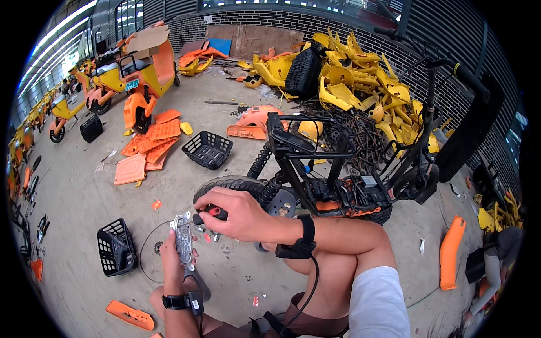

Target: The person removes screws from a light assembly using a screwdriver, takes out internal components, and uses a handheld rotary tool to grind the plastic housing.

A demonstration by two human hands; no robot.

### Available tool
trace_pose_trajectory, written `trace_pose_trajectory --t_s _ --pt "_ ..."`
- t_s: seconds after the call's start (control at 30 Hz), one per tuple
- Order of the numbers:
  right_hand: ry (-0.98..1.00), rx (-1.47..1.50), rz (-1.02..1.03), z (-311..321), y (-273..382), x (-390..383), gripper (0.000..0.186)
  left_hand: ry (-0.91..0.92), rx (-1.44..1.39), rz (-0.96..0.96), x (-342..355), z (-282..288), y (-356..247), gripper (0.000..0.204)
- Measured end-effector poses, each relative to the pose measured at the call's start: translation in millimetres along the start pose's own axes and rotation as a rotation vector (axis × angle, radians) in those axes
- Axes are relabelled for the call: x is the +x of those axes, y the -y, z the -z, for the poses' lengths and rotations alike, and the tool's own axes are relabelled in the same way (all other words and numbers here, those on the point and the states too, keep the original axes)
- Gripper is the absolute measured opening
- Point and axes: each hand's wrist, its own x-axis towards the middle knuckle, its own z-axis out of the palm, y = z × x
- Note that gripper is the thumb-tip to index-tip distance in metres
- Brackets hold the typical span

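My left hand [170, 256] is closed around a silver metal housing [183, 243] with a ribbed or cell-patterned face, held upright above my lap. In my right hand [239, 215] is a screwdriver [220, 213] with a black and red handle. Its shaft points left to the upper part of the housing; whether the tip sits in a screw cannot be made out. Just beyond my right hand stands a stripped black scooter frame [300, 181], its rear tyre [225, 183] partly hidden by the hand.
Black baskets [101, 254] lie on the floor to the left and ahead. Orange panels [163, 129] are stacked farther off, near parked scooters [153, 79]. Yellow body parts [344, 79] are heaped by the brick wall. At the right edge, another person's sleeve [492, 276] shows.
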Motion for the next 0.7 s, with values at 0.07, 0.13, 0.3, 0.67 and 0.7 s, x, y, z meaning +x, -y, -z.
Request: trace_pose_trajectory --t_s 0.07,0.13,0.3,0.67,0.7 --pt "0.015 -0.008 0.02 -0.1 0.7 1.6 0.015 0.014 -0.005 0.016 0.9 4.9 -0.3 0.05" --pt "0.024 -0.012 0.032 -0.6 -1.7 2.1 0.013 0.02 0.018 0.032 0.8 7.6 -1.5 0.049" --pt "0.065 -0.047 0.051 -4.7 -5.6 -2.4 0.014 0.024 0.19 0.037 0.7 11.2 1.8 0.05" --pt "0.116 -0.121 0.092 5.3 -9.8 -11.6 0.016 0.035 0.208 0.075 3.5 2.6 -0.6 0.049" --pt "0.128 -0.124 0.065 7.1 -9.6 -12.5 0.016 0.038 0.208 0.083 3.6 2.5 -1.0 0.048"
